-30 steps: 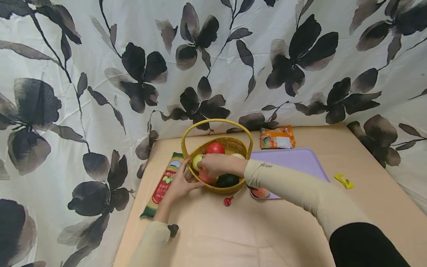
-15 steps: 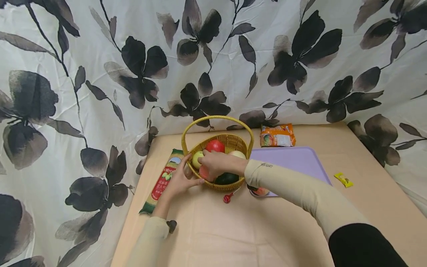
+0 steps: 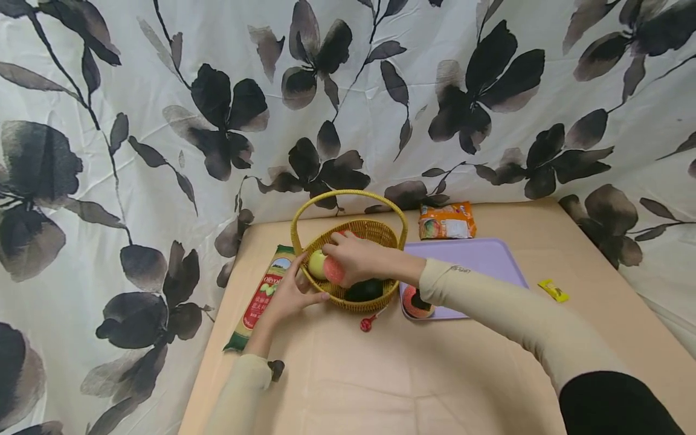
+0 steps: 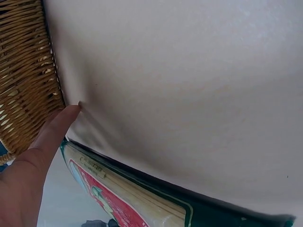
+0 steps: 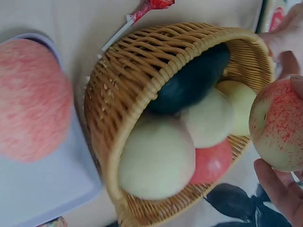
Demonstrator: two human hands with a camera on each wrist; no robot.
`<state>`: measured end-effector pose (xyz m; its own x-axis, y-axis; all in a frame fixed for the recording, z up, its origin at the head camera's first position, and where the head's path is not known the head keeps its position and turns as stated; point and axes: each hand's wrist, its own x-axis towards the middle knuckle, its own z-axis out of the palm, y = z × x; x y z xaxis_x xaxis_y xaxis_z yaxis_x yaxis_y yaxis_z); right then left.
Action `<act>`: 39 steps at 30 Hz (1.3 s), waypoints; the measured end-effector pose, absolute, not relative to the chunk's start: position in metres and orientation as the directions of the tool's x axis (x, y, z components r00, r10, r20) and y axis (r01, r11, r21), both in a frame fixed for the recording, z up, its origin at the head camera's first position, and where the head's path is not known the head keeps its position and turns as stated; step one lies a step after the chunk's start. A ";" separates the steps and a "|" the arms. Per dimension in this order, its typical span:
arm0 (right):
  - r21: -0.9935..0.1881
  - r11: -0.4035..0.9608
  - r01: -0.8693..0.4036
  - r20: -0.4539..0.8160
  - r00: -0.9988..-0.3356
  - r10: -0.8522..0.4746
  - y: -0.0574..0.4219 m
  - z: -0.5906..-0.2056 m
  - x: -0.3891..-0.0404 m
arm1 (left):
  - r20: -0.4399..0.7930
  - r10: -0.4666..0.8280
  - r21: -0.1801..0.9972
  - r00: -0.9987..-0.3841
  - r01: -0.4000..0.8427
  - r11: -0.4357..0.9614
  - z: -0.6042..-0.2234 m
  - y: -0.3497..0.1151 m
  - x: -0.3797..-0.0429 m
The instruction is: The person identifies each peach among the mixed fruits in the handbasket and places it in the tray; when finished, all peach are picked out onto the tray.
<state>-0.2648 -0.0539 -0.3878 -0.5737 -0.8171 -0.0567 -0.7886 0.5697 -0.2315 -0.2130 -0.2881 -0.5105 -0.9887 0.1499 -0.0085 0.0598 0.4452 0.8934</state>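
A yellow wicker basket (image 3: 359,306) with a tall handle holds several fruits. My right hand (image 3: 359,261) grips a red-speckled peach (image 5: 279,125) over the basket, fingers and thumb round it. Inside lie a dark green oval thing (image 5: 191,87), a large pale round fruit (image 5: 156,158), a smaller pale one (image 5: 208,120), a yellow-green fruit (image 3: 317,264) and a red one (image 5: 213,164). My left hand (image 3: 287,296) holds the basket's left side, fingers by the handle's foot and thumb against the lower wall. From the head, my right hand covers part of the fruit.
Left of the basket lies a green and red spaghetti pack (image 3: 263,296). A lilac tray (image 3: 473,266) on the right carries another peach (image 3: 415,302) at its near corner. Behind it sits an orange packet (image 3: 447,221). A red lollipop (image 3: 366,325) and a yellow wrapped sweet (image 3: 553,290) lie nearby.
My right hand has raised the peach upward from among the basket's fruits, and the forearm has shifted, showing more of the peach on the tray. My left hand stays on the basket.
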 end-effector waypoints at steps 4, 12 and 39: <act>-0.240 0.566 -0.789 0.021 -0.587 -0.809 -0.023 -0.377 -0.258 | -0.010 0.157 0.894 -0.988 0.062 0.445 -0.512 -0.287 -0.215; -0.311 0.558 -0.769 0.161 -0.622 -0.766 0.058 -0.375 -0.246 | -0.003 0.170 0.888 -0.985 0.076 0.453 -0.514 -0.289 -0.217; -0.378 0.701 -0.605 0.086 -0.777 -0.624 0.181 -0.486 -0.231 | 0.014 0.205 0.908 -0.979 0.098 0.407 -0.514 -0.287 -0.218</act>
<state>-0.2313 0.1806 -0.4863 -0.7766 -0.6241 0.0860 -0.6050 0.7006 -0.3783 -0.2183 -0.2867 -0.5140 -0.9787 0.2046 0.0141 0.0981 0.4066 0.9083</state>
